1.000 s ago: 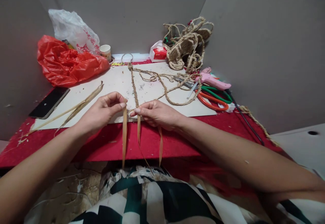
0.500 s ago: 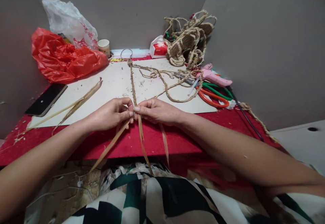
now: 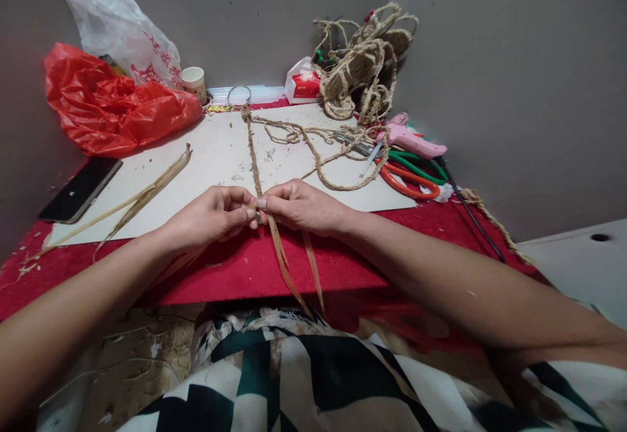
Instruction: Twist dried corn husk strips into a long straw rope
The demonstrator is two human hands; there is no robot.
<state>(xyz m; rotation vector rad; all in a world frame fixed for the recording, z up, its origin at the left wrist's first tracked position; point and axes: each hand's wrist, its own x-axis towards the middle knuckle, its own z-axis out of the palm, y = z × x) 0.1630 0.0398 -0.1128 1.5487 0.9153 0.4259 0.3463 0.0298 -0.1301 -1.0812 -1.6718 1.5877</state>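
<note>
A red cloth (image 3: 343,275) was spread over the table, and a white board (image 3: 215,151) was laid on it. At the far left, a red bag (image 3: 115,115) was set in front of a white bag (image 3: 120,33). At the far right, a rope bundle (image 3: 360,79) was propped near the wall. The braid (image 3: 253,157) was stretched down the middle of the board, its near end held at the front edge.

That end was pinched narrowly between thumb and fingers of the right hand (image 3: 304,206). By the left hand (image 3: 213,213), a strip (image 3: 179,265) was gripped in a close pinch just beside it; its blurred tail was seen below the wrist. Loose strands (image 3: 281,255) were left hanging over the cloth below the right hand. The exact crossing was hidden by the fingertips.

A phone (image 3: 81,190) was placed at the board's left edge, near a dry husk (image 3: 159,187). At right, a pink glue gun (image 3: 411,141) was noted just beyond orange handles (image 3: 409,183). A tissue pack (image 3: 302,85), a cup (image 3: 194,83) and a ring (image 3: 239,104) at the braid's far end were also recorded.
</note>
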